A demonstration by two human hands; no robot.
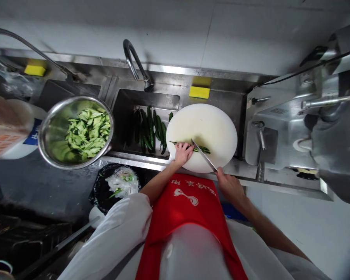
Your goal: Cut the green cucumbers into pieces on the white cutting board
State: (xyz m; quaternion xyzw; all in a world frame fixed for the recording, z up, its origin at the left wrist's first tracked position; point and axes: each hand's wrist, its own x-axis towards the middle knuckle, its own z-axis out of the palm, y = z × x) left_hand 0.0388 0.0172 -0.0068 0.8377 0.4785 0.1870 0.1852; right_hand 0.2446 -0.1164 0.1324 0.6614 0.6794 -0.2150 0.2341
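My left hand (pixel 183 153) is pressed down on a cucumber (pixel 174 142) lying on the round white cutting board (pixel 204 120). My right hand (pixel 226 182) grips the handle of a knife (pixel 203 155). The blade slants across the cucumber, its tip close to my left fingers. Cut cucumber pieces (pixel 205 150) lie just right of the blade. Whole cucumbers (pixel 152 130) rest in the sink basin left of the board. Farther left, a large steel bowl (pixel 43 142) holds many cut cucumber slices (pixel 89 130).
A faucet (pixel 135 64) arches over the sink (pixel 125 103). Yellow sponges (pixel 199 92) lie along the back ledge. Below the bowl stands a bin lined with a black bag (pixel 96 190). To the right is a steel machine (pixel 280 128). An orange basket (pixel 2 144) sits far left.
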